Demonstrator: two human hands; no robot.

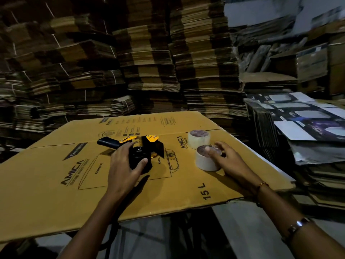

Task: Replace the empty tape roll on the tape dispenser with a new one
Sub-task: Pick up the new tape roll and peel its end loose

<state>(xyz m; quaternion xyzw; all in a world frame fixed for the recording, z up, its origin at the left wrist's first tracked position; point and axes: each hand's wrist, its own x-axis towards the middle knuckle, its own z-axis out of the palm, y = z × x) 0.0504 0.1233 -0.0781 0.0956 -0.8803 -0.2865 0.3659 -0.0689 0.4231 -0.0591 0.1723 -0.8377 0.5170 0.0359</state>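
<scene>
A black and yellow tape dispenser lies on a flattened cardboard box. My left hand grips its black hub, thumb on the near side. To the right stand two tape rolls. The near tape roll is pale with a printed core. My right hand rests on it, fingers spread over its top and right side. The far tape roll is clear and stands just behind it, untouched. I cannot tell whether a roll sits on the dispenser's hub, since my hand covers it.
Tall stacks of flattened cardboard rise behind the work surface. A pile of printed dark cartons sits to the right. The cardboard sheet overhangs a pale table at the front.
</scene>
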